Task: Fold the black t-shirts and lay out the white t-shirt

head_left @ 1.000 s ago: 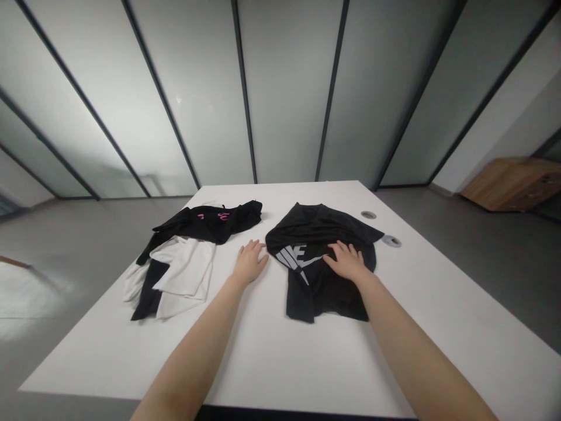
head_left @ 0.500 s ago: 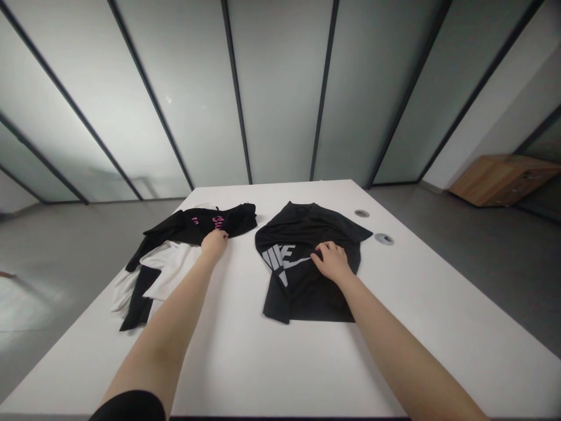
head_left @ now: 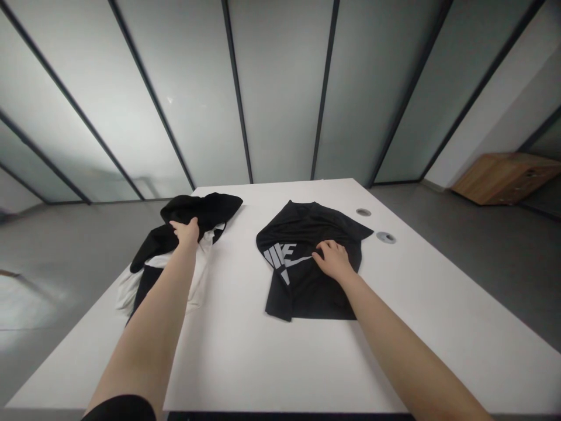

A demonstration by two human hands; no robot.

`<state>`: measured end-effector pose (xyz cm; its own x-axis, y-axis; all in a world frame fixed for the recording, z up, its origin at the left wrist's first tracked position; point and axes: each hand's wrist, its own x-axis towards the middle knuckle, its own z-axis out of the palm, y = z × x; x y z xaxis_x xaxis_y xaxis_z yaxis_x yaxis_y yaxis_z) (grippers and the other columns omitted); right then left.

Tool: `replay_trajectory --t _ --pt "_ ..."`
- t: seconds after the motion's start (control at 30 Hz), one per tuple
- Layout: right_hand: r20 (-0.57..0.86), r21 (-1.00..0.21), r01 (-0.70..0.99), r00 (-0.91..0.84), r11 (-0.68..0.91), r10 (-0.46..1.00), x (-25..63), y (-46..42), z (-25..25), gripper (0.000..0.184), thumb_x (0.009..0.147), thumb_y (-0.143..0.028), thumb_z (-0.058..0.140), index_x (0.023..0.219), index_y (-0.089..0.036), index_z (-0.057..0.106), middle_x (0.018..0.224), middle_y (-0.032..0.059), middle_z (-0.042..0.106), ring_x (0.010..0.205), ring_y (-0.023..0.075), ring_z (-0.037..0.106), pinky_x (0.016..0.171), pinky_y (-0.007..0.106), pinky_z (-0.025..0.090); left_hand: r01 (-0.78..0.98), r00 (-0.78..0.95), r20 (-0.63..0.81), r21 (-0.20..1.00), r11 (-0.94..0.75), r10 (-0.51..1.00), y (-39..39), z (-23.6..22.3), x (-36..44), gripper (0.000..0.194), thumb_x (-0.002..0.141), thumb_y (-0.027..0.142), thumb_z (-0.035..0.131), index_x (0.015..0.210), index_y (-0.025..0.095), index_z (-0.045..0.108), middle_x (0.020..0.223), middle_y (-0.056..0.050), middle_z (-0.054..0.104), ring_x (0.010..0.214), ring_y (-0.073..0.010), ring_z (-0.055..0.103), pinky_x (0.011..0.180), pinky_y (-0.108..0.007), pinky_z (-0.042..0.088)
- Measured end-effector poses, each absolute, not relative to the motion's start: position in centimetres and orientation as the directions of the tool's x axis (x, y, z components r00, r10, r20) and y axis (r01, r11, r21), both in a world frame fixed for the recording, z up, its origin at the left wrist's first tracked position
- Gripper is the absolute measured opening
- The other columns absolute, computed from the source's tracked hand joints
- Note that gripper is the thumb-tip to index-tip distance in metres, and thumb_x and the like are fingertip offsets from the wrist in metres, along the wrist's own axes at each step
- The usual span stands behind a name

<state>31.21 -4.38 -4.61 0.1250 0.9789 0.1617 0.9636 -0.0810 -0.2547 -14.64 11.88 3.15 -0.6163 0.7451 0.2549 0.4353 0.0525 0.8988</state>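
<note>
My left hand (head_left: 186, 230) is at the bunched black garment (head_left: 204, 206) on the left side of the table, its fingers partly hidden in the cloth. Beneath and beside that garment lie white cloth (head_left: 199, 275) and more black fabric. On a black shirt (head_left: 313, 298) with white lettering and a swoosh, my right hand (head_left: 333, 257) rests with its thumb and fingers apart. The shirt lies spread on the table, one striped sleeve folded over its front.
A white table (head_left: 245, 368) carries the clothes. Two round grommets (head_left: 386, 237) are set in its right side. Behind stands a frosted glass partition (head_left: 280, 88) with dark frames. A wooden cabinet (head_left: 495, 178) is on the floor at the right.
My left hand has moved left and slightly up, and the black garment has turned over and bunched, hiding its pink lettering. My right hand stays on the shirt.
</note>
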Motion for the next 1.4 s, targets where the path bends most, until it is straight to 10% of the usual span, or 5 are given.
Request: replay_trajectory --t 0.2,0.53,0.8,1.17,1.4 --pt "0.153 -0.270 0.961 0.098 -0.054 0.983 31.2 -4.5 -4.4 0.031 0.102 -0.042 0.056 0.125 -0.023 0.067 0.138 0.0151 0.060 0.131 0.0352 0.053 0.116 0.052 0.034 0.875 -0.343 0.573 0.484 0.030 0.745 6.6 1.5 -8.7 0.081 0.093 0.030 0.064 0.166 0.015 0.032 0.179 -0.024 0.005 0.166 -0.0436 0.004 0.131 -0.066 0.016" --pt "0.020 -0.267 0.951 -0.156 0.155 0.988 29.9 -5.2 -3.6 0.055 0.103 -0.050 0.057 0.152 -0.024 0.058 0.171 0.0147 0.039 0.161 0.0413 0.028 0.129 0.060 0.019 0.664 0.645 0.228 0.305 -0.683 0.729 -1.9 -2.4 1.9 0.050 0.108 0.050 0.048 0.148 0.023 0.061 0.159 -0.012 0.056 0.148 -0.0283 0.051 0.124 -0.043 0.040" --pt "-0.024 -0.361 0.876 -0.352 0.321 0.936 29.3 -4.9 -4.3 0.064 0.101 -0.056 0.061 0.159 -0.032 0.054 0.176 0.0092 0.033 0.164 0.0379 0.024 0.132 0.059 0.015 0.971 0.184 0.124 0.128 -0.200 0.975 -3.5 -1.8 0.8 0.061 0.106 0.063 0.042 0.146 0.020 0.059 0.142 -0.023 0.062 0.133 -0.0416 0.057 0.107 -0.056 0.047" --pt "0.099 -0.248 0.942 0.256 -0.225 0.962 35.9 -4.1 -3.6 0.051 0.102 -0.023 0.045 0.148 -0.026 0.067 0.166 0.0084 0.050 0.149 0.0472 0.043 0.118 0.071 0.036 0.967 0.176 0.125 0.160 -0.195 0.976 -0.3 -2.3 -2.6 0.055 0.107 0.046 0.046 0.153 0.018 0.057 0.167 -0.022 0.043 0.154 -0.0428 0.038 0.122 -0.063 0.033" --pt "0.037 -0.300 0.920 -0.254 0.253 0.967 28.6 -6.1 -0.2 0.047 0.105 -0.031 0.048 0.147 -0.024 0.068 0.149 0.0113 0.065 0.135 0.0304 0.059 0.118 0.044 0.042 0.970 0.217 0.122 0.082 -0.228 0.968 -5.2 -0.6 1.9 0.050 0.102 0.054 0.054 0.130 0.016 0.072 0.131 -0.024 0.066 0.124 -0.0438 0.060 0.102 -0.059 0.048"
